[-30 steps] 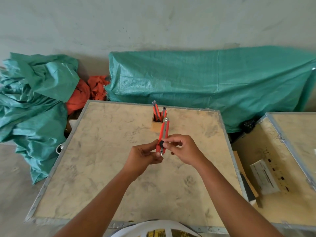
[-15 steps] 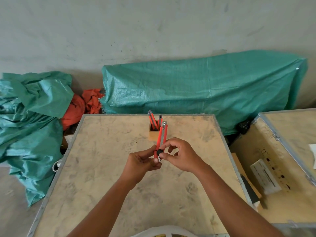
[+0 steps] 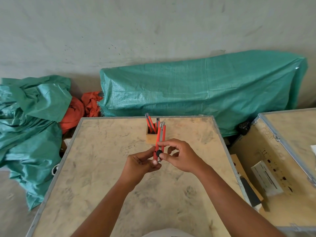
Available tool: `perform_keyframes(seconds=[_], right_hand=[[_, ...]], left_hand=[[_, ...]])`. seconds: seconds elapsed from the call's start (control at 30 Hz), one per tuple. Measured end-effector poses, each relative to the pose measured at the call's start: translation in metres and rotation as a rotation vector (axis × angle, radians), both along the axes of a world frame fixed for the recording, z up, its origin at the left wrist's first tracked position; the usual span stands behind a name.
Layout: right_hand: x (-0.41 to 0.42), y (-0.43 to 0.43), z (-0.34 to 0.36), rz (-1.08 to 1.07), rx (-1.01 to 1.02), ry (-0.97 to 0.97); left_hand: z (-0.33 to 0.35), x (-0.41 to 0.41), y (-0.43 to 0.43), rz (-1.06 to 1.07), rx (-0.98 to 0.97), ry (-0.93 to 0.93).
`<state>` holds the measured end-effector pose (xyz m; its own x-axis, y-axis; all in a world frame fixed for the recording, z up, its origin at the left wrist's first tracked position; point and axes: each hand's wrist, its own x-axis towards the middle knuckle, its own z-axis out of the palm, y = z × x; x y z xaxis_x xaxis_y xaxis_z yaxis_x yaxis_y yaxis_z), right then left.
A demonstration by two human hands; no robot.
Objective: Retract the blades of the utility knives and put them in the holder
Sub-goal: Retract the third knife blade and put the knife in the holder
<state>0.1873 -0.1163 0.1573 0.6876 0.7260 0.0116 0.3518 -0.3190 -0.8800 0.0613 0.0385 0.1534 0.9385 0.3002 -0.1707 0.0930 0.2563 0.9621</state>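
Both forearms reach forward over the tabletop point(image 3: 102, 177), hands meeting at its middle around a red utility knife point(image 3: 160, 139) held upright. The left hand point(image 3: 142, 164) curls shut around the knife's lower end; the right hand point(image 3: 179, 157) pinches it, thumb by the black knob, remaining fingers point(image 3: 172, 149) spread loose. Just behind stands the wooden holder point(image 3: 151, 137), with other knives point(image 3: 150, 123) in it.

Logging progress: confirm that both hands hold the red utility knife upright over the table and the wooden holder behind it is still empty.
Not empty: the head view shows the wooden holder already has red utility knives standing in it. Both the left hand and right hand do hold the upright knife.
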Motion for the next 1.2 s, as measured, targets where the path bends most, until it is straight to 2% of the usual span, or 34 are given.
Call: perform_keyframes(seconds=[0.27,0.5,0.7,0.87,1.13,1.2], right_hand=[[0.005,-0.001,-0.004,-0.120,0.027,-0.064],[0.031,0.003,-0.010,-0.119,0.137,0.146],[0.077,0.025,-0.015,-0.205,0.120,0.115],[0.116,0.054,-0.028,-0.281,0.108,0.055],[0.152,0.104,-0.086,-0.330,0.065,-0.156],[0.155,0.111,-0.099,-0.336,0.055,-0.173]], left_hand=[[-0.005,0.015,-0.005,-0.002,0.012,0.004],[-0.015,0.036,0.002,-0.001,0.052,0.041],[-0.020,0.080,0.023,0.006,0.229,0.135],[-0.030,0.121,0.044,-0.002,0.473,0.227],[-0.062,0.170,0.072,0.109,0.621,0.291],[-0.069,0.178,0.074,0.088,0.667,0.357]])
